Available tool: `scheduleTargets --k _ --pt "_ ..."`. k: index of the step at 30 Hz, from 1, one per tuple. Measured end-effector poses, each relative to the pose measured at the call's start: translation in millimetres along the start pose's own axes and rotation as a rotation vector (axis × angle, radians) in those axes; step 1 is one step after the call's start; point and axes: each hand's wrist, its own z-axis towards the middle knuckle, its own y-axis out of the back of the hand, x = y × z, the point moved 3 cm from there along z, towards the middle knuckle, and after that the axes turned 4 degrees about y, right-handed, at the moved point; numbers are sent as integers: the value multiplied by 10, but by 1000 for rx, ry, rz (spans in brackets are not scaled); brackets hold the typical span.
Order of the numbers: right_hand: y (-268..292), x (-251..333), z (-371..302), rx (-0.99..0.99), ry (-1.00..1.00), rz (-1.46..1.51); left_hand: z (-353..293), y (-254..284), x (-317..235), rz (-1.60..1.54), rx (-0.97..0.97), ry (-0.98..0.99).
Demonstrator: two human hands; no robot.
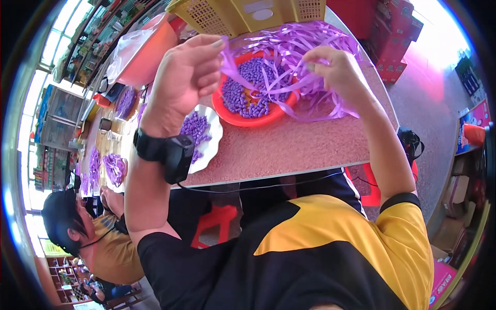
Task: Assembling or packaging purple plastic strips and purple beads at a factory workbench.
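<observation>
Thumb and fingertips of my left hand (188, 72) pinch a shiny purple ribbon (229, 64), which hangs toward a red bowl (248, 123). Many small purple beads (240, 98) fill the bowl, and ribbon strands lie across them. To the right of the bowl, my right hand (336, 72) is closed in a pinch; ribbon strands run close by its fingertips, and I cannot make out what is between them. A large heap of purple ribbons (325, 39) spreads behind and below this hand. More purple beads lie on a white scalloped plate (211, 147), partly hidden by my left wrist.
A yellow perforated crate (243, 18) stands at the table's back edge. Left of it is an orange tub (139, 57) with clear plastic. A co-worker (93, 232) sits at the left near ribbon bundles (114, 168). A cable (258, 188) runs along the table's front edge.
</observation>
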Motion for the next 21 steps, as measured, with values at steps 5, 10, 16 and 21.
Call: scheduleTargets --k 5,10,16,21 --pt "-171 664 -73 -165 768 -119 -34 -204 -118 -3 211 -12" --pt "-175 596 -65 251 485 247 -128 -90 -487 74 119 -181" --pt "378 118 -133 105 189 592 -220 867 -904 237 -238 -199" --pt "439 -200 -215 94 -1 717 -197 1192 -1033 414 -466 -197"
